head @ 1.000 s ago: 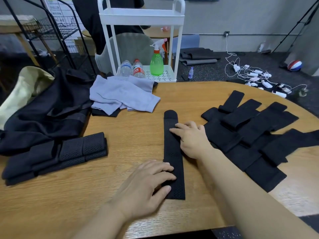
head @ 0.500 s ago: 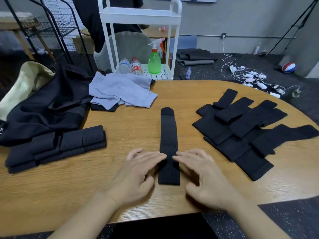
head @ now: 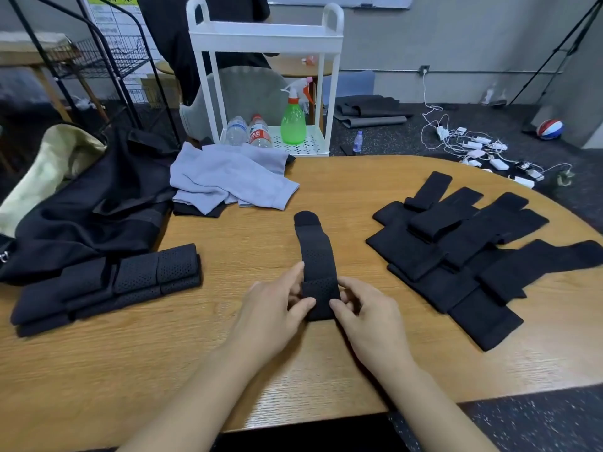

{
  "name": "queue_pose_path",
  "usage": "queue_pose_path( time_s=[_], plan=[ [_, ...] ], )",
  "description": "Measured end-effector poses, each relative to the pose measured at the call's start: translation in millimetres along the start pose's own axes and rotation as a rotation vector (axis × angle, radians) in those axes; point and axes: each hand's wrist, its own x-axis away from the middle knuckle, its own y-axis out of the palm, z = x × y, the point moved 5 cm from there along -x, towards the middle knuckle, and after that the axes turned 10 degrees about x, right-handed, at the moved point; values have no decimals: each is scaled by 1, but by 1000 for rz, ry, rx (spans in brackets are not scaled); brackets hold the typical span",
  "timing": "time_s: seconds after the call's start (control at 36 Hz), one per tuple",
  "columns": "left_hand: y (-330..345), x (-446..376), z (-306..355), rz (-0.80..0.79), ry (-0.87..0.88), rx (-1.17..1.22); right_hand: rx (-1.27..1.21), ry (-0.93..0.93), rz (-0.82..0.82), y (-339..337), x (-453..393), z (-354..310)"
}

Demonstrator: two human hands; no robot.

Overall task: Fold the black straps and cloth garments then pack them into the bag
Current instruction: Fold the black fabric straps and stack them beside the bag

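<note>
Black strap (head: pixel 316 256) on table (head: pixel 228 353) | near end pinched between left grip (head: pixel 274 308) and right grip (head: pixel 365 311)

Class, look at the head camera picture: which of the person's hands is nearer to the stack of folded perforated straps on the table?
Left. The left hand pinches the strap at table centre, on the side facing the folded stack. The right hand pinches the strap's opposite edge, farther away.

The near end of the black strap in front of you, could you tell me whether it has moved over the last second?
Yes. Both hands lifted the near end of the strap and folded it away from the table edge.
</note>
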Motion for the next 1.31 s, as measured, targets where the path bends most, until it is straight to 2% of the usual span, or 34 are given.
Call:
queue_pose_path(
  time_s=[0.19,0.5,0.75,0.89,1.0,1.17,1.31],
  plan=[
    [5,-7,-2,23,-53,30,55,43,31,1,-1,0],
    [10,-16,14,64,40,-253,130,47,15,5,-2,1],
    [19,-12,18,22,91,-424,245,-32,50,4,2,-6],
    [25,-9,15,55,158,-423,426,-176,196,10,5,-5],
    [28,-7,11,122,250,-498,501,-262,198,11,4,-10],
    [28,8,7,-36,276,-417,425,-297,129,9,5,-7],
    [22,27,19,-166,269,-450,404,-315,81,7,11,-6]
  ],
)
